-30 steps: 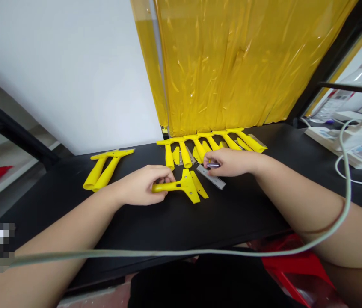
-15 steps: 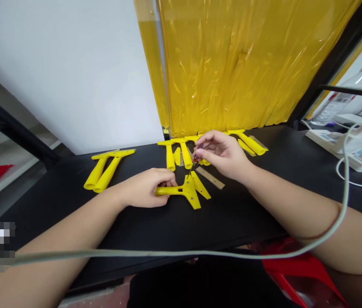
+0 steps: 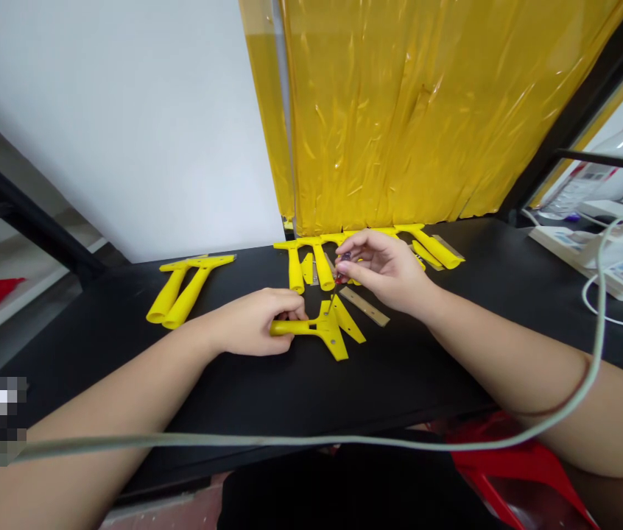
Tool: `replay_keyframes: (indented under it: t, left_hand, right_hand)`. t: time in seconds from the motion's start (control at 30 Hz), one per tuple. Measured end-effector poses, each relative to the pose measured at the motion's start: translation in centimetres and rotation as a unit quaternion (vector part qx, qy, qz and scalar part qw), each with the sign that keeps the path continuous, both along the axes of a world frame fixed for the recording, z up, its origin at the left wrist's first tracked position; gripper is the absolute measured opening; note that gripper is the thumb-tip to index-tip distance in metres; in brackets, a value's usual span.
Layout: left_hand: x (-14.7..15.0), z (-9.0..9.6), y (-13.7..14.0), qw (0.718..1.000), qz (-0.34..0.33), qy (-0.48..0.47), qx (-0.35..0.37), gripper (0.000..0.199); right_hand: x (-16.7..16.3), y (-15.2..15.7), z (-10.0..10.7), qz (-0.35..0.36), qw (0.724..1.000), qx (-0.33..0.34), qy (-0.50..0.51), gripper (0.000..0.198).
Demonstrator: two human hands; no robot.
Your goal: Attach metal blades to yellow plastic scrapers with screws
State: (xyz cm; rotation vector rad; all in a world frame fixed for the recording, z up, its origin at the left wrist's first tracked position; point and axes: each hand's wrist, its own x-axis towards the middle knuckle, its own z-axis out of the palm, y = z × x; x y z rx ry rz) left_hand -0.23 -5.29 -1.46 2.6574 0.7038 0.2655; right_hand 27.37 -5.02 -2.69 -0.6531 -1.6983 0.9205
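My left hand (image 3: 267,320) is closed around the handle of a yellow plastic scraper (image 3: 331,340), which lies on the black table with its wide head to the right. In my right hand (image 3: 381,269) is a small screwdriver (image 3: 339,280), pinched by its dark-and-red handle. Its thin shaft slants down to the upper screw spot on the scraper head. Touching or close beside that head is a loose yellow cover plate (image 3: 349,321) with holes. A flat tan-grey blade strip (image 3: 365,306) lies just beyond it, below my right hand.
Several yellow scrapers (image 3: 296,269) stand along the back edge, partly behind my right hand. Two more scrapers (image 3: 184,291) lie at the left. White power strips (image 3: 593,250) and a plastic bottle (image 3: 604,169) are at the right. A pale cable (image 3: 311,440) crosses in front.
The screwdriver and my right hand have shifted very slightly, with the tip still at the scraper head's upper screw spot. My left hand keeps its hold; the whole view has moved a little.
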Motion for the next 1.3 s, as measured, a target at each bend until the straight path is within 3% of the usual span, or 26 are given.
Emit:
replay_keyframes:
  t: [0.57,0.93,1.3]
  left_hand:
    - [-0.1,-0.1,0.0,1.0,-0.006,0.001,0.005,0.025]
    - [-0.1,0.0,-0.1,1.0,-0.005,0.008,0.006,0.025]
    - [-0.6,1.4,-0.3,0.998,0.025,0.058,0.015,0.024]
  right_hand:
    - [-0.3,0.4,-0.4,0.013,0.999,0.025,0.023,0.023]
    - [-0.2,0.1,-0.1,-0.016,0.998,0.051,0.032,0.03]
    - [0.0,0.1,0.5,-0.028,0.997,0.049,0.044,0.028]
